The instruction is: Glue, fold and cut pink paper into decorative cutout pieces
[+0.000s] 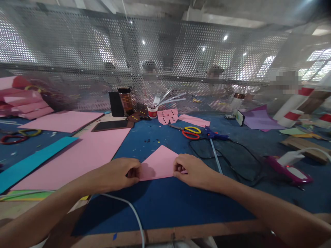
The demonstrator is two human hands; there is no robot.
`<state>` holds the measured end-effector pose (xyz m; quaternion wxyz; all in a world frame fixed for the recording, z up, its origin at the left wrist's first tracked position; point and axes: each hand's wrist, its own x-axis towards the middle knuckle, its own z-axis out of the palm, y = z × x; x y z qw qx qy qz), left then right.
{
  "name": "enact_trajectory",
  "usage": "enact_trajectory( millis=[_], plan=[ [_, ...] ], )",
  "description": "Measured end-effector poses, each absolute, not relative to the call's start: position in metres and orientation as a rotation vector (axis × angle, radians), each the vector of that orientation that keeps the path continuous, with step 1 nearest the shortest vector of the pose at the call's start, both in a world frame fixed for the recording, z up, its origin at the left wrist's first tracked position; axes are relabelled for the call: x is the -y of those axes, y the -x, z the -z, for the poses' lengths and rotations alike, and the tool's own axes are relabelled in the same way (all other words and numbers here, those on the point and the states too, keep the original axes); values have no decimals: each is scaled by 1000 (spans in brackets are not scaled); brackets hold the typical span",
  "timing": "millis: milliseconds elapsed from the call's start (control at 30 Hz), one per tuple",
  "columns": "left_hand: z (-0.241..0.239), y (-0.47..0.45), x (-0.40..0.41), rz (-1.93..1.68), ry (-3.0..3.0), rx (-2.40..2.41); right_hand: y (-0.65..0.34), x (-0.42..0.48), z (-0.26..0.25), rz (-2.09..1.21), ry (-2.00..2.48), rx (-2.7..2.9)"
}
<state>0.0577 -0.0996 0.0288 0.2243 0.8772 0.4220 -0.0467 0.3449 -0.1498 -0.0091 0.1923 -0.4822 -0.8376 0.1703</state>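
In front of me a pink sheet of paper, folded to a triangle, has its point facing away and its straight edge toward me. My left hand pinches its left corner between thumb and curled fingers. At the opposite corner my right hand grips the paper the same way. Beyond the paper lie scissors with red and yellow handles. A blue glue gun with a clear glue stick is beside them. Further back stands a pink cut-out with black dots.
Large pink sheets and a turquoise strip cover the left side. A paper cup holds clear sticks at the back, near a dark tablet. On the right are a black cable, a magenta power strip and purple paper.
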Motion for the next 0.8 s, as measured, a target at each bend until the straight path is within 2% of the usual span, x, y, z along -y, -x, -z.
enact_trajectory(
  millis=[800],
  plan=[
    [-32, -45, 84, 137, -2255, -1134, -343, 152, 5, -518, 1410, 2344]
  ],
)
